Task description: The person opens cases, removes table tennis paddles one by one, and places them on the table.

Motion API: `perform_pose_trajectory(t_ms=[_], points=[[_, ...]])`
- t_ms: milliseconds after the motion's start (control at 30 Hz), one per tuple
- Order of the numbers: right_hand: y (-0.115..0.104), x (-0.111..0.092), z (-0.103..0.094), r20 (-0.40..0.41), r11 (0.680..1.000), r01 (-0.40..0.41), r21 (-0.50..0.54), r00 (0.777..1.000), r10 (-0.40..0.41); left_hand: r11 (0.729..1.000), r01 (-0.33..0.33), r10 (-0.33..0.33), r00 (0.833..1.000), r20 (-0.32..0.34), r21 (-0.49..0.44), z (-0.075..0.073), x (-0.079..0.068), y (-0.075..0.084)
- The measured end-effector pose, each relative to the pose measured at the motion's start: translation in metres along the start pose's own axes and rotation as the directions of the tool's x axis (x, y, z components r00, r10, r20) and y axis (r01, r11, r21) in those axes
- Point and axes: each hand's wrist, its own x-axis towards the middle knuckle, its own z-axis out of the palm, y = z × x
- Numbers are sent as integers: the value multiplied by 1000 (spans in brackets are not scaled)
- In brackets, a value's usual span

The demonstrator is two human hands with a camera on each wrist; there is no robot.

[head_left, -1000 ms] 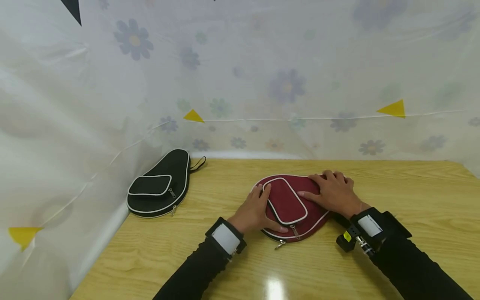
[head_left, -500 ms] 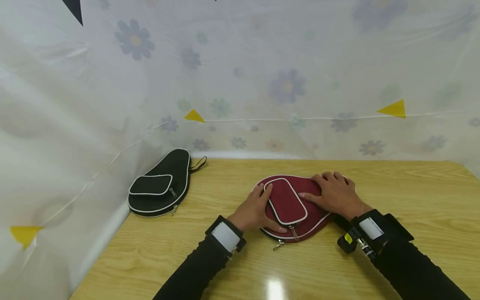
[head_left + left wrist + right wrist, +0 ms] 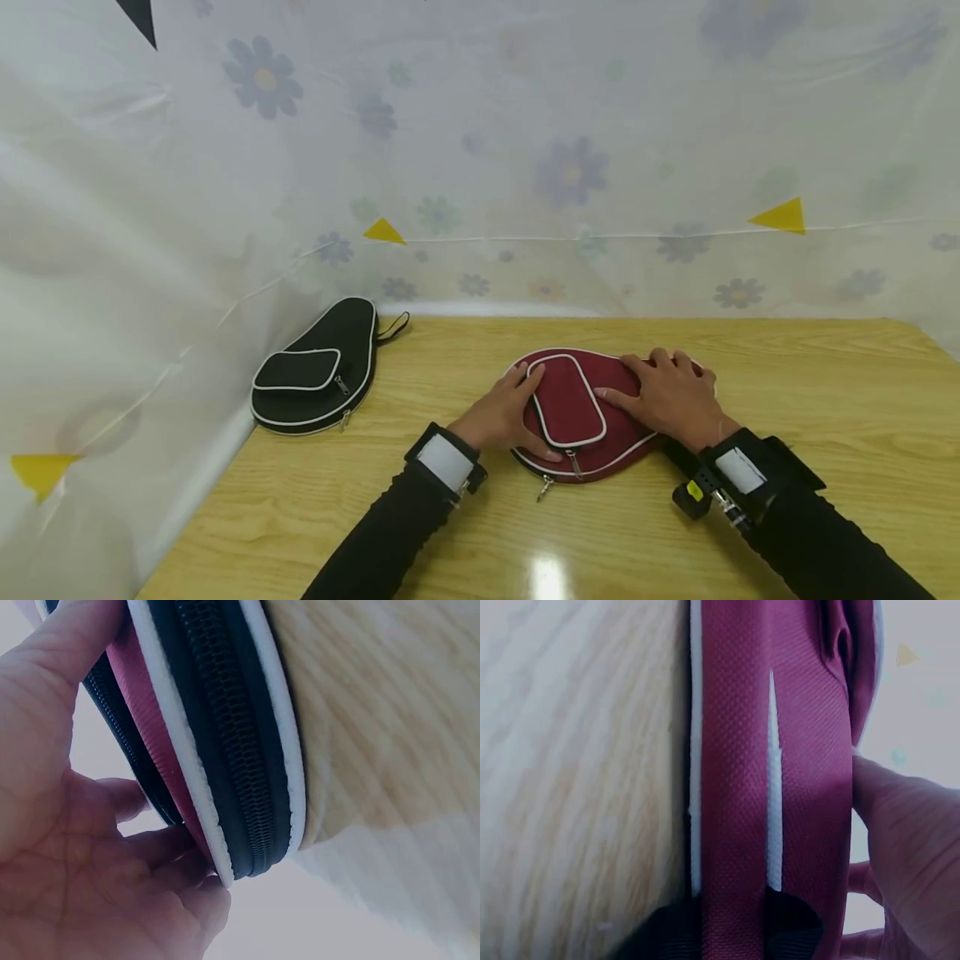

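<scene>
A dark red table tennis paddle case with white piping and a zipped pocket lies flat on the wooden table. My left hand grips its wide rounded end, fingertips by the pocket's edge and thumb near the pocket zip. In the left wrist view, bent fingers touch the case beside its black zip. Over the narrow end, my right hand curls its fingers at the far edge, the thumb lying on the upper face. The case's red side wall fills the right wrist view's middle.
A black paddle case with white piping and a wrist loop lies at the table's left back edge. Behind and to the left hangs a pale flowered sheet with yellow triangles. Bare wood shows around the red case.
The red case has turned slightly between my hands, its zip pull shifting a little left. My right hand has slid a little to the right and nearer. The black case stays put.
</scene>
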Motion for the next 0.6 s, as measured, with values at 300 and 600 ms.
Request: perform_pose_trajectory(t_ms=[300, 600], points=[[-8, -6, -4, 2, 999, -36, -37, 999, 36, 999, -31, 32, 999, 35, -38, -4, 1, -3], [-13, -12, -3, -37, 996, -52, -74, 998, 50, 1000, -28, 29, 999, 45, -13, -5, 4, -2]])
